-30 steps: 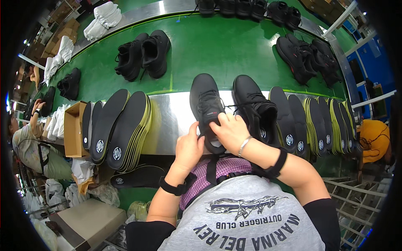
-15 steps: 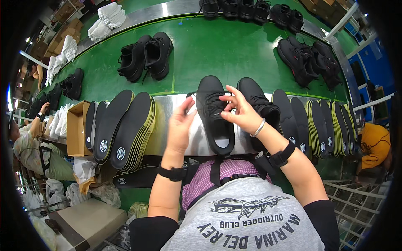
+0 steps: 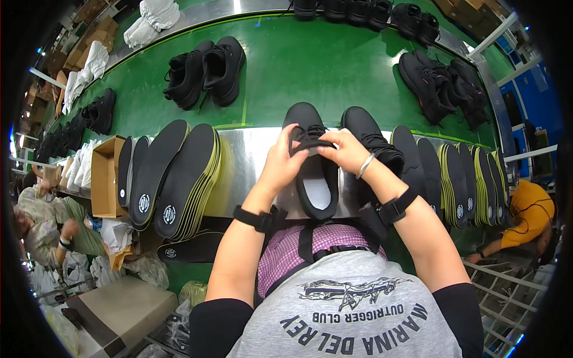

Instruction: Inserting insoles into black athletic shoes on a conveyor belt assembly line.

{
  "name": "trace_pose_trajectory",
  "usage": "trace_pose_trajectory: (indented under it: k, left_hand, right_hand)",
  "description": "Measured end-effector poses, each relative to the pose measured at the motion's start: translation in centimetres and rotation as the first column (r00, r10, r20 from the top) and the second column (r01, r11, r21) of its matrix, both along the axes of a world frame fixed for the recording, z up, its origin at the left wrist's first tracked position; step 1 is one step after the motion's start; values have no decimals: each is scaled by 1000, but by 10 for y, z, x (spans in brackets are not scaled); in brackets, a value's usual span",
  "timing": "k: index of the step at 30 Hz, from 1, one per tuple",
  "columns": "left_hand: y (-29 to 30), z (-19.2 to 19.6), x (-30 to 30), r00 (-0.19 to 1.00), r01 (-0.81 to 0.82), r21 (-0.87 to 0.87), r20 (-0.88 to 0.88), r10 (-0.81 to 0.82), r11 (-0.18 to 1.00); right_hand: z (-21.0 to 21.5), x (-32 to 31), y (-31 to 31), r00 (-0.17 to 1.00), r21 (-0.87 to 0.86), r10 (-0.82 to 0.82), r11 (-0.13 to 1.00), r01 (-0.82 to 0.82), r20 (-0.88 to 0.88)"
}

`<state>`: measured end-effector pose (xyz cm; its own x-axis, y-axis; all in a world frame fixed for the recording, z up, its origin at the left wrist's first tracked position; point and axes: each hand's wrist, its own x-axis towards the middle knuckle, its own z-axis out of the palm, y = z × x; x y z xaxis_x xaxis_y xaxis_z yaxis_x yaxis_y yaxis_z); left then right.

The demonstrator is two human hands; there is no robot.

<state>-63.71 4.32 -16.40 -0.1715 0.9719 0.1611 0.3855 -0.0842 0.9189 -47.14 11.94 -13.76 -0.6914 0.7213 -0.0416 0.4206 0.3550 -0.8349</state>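
Observation:
Straight in front of me a black lace-up shoe (image 3: 305, 113) stands toe-away on the metal table edge, its pale inside showing at the heel. My left hand (image 3: 282, 160) pinches the left side of the shoe's tongue (image 3: 311, 143). On the other side my right hand (image 3: 348, 154) has its fingers closed on the same tongue, which is lifted and folded back between the two hands. The laces are partly hidden by the fingers. Just right of it stands a second black shoe (image 3: 365, 128), touched by neither hand.
Stacks of black insoles with yellow-green edges lean at the left (image 3: 190, 179) and the right (image 3: 456, 173). An open cardboard box (image 3: 107, 179) stands far left. More black shoes (image 3: 221, 68) sit on the green belt (image 3: 310, 65). Co-workers (image 3: 36, 215) are at both sides.
Both hands have come together on the shoe's tongue, the left moving right and forward from beside the shoe. The tongue is now pulled up and back, showing more of the inside.

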Motion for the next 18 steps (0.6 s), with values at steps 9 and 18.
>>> trace_pose_trajectory:
  k: [9, 18]
  left_hand:
    - [12, 0, -11, 918, 252, -222, 364, -160, 942]
    - [18, 0, -9, 877, 259, -263, 466, -112, 930]
  right_hand:
    - [-6, -9, 28, 985, -578, -48, 805, 136, 164]
    - [-6, -16, 36, 958, -607, -20, 770, 197, 286]
